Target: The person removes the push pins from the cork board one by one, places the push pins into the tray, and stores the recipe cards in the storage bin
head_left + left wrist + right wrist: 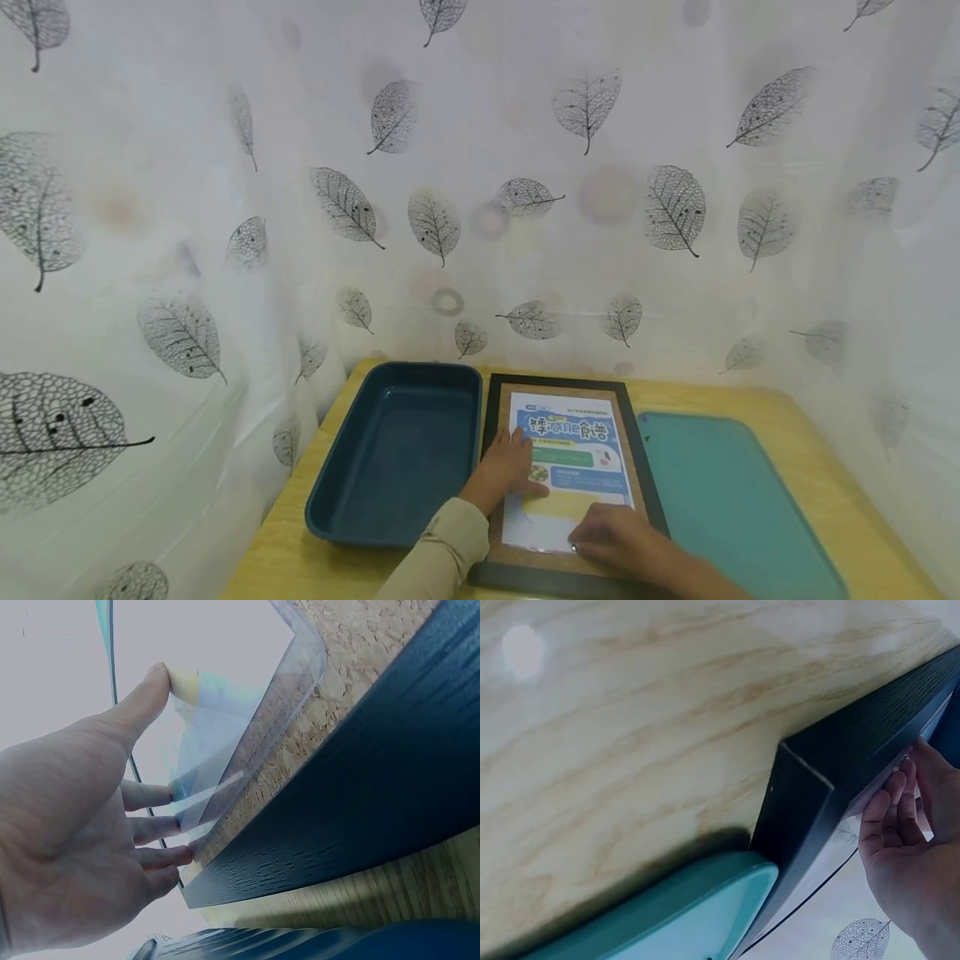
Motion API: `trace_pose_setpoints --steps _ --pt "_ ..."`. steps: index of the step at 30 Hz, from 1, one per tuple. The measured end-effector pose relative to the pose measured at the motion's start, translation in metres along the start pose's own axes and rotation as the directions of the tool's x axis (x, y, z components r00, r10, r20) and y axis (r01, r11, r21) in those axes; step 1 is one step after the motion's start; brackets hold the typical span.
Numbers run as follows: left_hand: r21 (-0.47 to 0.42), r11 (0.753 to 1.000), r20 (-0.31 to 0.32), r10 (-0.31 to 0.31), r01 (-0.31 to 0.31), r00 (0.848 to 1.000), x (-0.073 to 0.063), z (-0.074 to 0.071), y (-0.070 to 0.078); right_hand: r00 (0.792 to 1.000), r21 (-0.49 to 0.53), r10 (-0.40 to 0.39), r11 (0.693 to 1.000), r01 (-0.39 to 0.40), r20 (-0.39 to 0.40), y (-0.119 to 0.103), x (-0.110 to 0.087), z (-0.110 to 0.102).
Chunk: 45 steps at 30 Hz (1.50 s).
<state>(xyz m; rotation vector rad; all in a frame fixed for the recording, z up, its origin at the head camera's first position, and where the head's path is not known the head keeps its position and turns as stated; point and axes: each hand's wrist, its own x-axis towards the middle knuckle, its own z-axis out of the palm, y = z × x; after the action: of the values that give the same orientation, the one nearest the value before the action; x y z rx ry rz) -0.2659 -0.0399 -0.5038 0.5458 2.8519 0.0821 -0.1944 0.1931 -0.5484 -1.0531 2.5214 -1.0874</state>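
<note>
A cork board (495,533) with a black frame lies on the table. On it is a printed sheet (555,533) in a clear plastic sleeve (300,697). My left hand (510,467) rests on the left part of the sheet, fingers spread and fairly straight, as the left wrist view shows. At the sheet's lower edge my right hand (615,537) has its fingers curled and pinches a small shiny piece (575,547); its kind is too small to tell. In the right wrist view the right hand's fingertips (919,742) are close against the board's face.
A deep dark blue tray (397,467) stands left of the board. On the right lies a flat teal tray (735,492) with small dark specks near its upper left corner. A wooden table (277,542) bears everything; a leaf-print curtain (480,250) hangs behind and at both sides.
</note>
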Motion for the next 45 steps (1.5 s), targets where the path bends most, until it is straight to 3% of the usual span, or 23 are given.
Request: trace_pose_setpoints --steps 14,24,33,40,45 --pt "-0.02 1.0 0.01 -0.02 0.02 1.0 0.0018 0.0008 0.0007 0.999 -0.053 0.033 0.998 -0.033 -0.003 -0.0046 -0.0003 0.0073" --pt "-0.02 1.0 0.012 -0.017 0.017 1.0 0.0017 0.0015 0.0009 0.998 0.029 0.059 0.998 -0.059 0.014 -0.0042 0.0021 0.0081" --pt "-0.033 0.999 0.004 -0.02 0.02 1.0 -0.0003 0.0015 0.001 0.998 0.099 0.035 0.994 -0.04 0.059 -0.0015 0.0051 0.0068" --pt "-0.044 0.999 0.014 -0.026 0.026 1.0 -0.004 -0.0023 0.0026 0.999 0.081 -0.043 0.996 0.042 0.015 -0.0012 0.0039 0.0073" --pt "-0.06 0.998 0.019 -0.021 0.022 1.0 -0.0063 -0.0049 0.0026 0.999 0.104 0.001 0.995 -0.004 0.034 -0.0011 0.0044 0.0062"
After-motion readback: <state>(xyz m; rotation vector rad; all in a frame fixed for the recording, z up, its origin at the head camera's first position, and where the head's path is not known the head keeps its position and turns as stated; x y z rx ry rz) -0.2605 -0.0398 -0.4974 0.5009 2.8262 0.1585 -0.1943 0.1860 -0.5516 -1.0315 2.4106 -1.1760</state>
